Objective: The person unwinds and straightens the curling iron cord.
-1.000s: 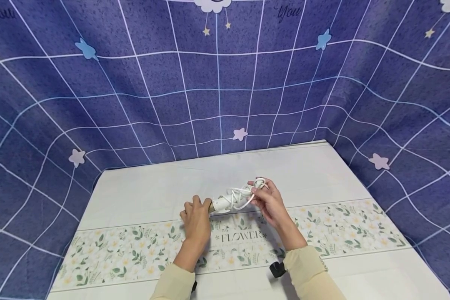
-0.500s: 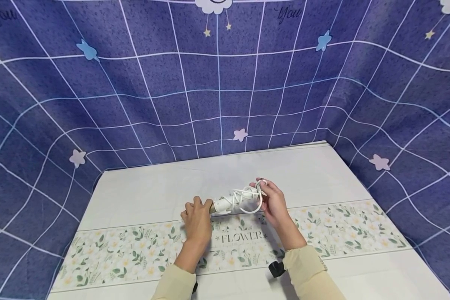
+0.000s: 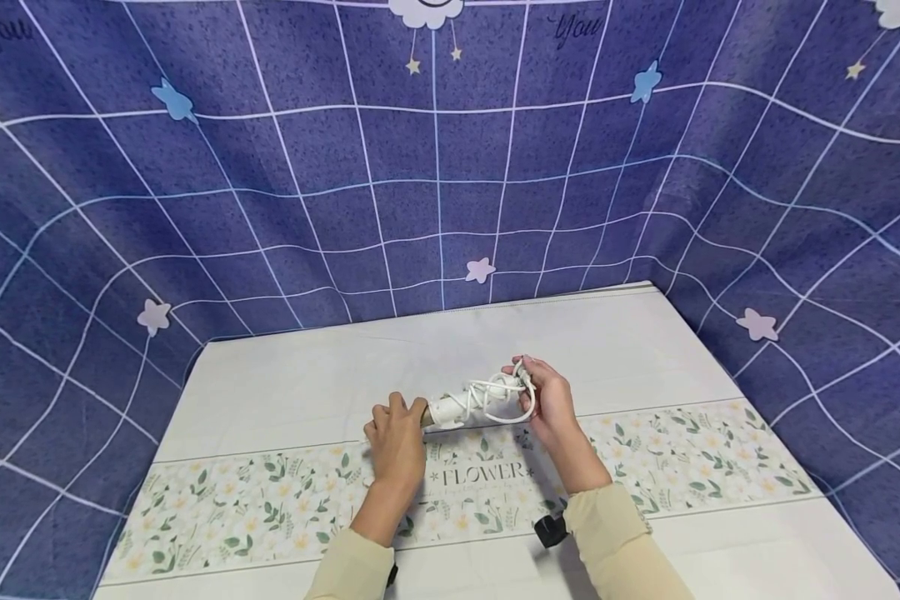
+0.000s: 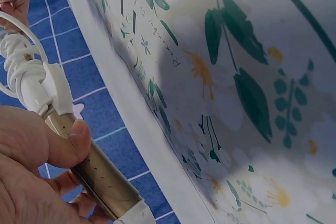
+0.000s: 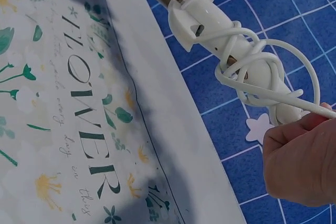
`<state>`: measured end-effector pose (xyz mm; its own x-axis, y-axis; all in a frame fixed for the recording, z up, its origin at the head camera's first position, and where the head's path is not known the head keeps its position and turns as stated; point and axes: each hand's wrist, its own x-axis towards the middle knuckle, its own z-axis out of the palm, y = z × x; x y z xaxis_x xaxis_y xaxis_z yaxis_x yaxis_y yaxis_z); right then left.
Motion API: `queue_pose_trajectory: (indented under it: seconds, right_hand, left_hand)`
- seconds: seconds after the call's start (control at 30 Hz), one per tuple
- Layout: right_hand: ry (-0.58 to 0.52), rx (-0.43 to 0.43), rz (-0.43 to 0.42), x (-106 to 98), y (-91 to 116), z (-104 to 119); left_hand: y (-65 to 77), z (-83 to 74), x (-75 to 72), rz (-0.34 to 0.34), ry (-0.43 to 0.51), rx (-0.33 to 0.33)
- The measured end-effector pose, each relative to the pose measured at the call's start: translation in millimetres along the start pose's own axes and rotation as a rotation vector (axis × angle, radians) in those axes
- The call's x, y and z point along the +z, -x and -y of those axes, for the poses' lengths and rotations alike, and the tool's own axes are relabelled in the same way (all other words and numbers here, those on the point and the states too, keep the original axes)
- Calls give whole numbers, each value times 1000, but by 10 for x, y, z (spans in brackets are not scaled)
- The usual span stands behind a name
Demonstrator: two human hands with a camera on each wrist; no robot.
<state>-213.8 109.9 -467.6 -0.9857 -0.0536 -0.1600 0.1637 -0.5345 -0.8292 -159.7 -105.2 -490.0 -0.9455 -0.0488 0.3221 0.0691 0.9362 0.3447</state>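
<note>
A curling iron [image 3: 444,412] with a white handle [image 5: 207,17] and a gold-toned barrel [image 4: 107,179] is held above the table, slightly tilted. My left hand [image 3: 397,437] grips the barrel, thumb on one side and fingers round the other. White cord [image 5: 294,100] is wound in loose, crossing turns about the handle, one loop hanging out to the side. At the handle's far end my right hand [image 3: 555,408] pinches the cord; its fingertips are partly hidden. Beyond the left fingers, the barrel's white tip [image 4: 137,214] shows in the left wrist view.
Beneath the hands lies a white table cover [image 3: 307,375] with a flowered band [image 3: 270,500] and printed lettering. A blue gridded curtain [image 3: 390,225] with stars hangs behind the table and along both sides. Black wrist straps or mounts [image 3: 551,530] sit by the sleeves.
My right hand has shifted slightly right along the handle, drawing the cord toward its end. The loose loop now hangs farther right. My left hand has stayed nearly still on the barrel.
</note>
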Motion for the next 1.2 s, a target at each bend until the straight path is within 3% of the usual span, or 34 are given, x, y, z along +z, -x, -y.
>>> queue_pose_trajectory:
  seconds: [0.47, 0.73, 0.9, 1.2]
  right_hand:
    - [102, -19, -178, -6, -22, -12]
    - [113, 33, -296, -43, -19, -10]
    - [125, 24, -239, -22, 10, -12]
    - [-26, 27, -46, -21, 35, -6]
  left_hand:
    - [-8, -52, 4, -14, -38, 27]
    - [-13, -76, 15, -49, -64, 63]
    - [-11, -63, 18, -41, -61, 55]
    - [-36, -20, -8, -53, -31, 34]
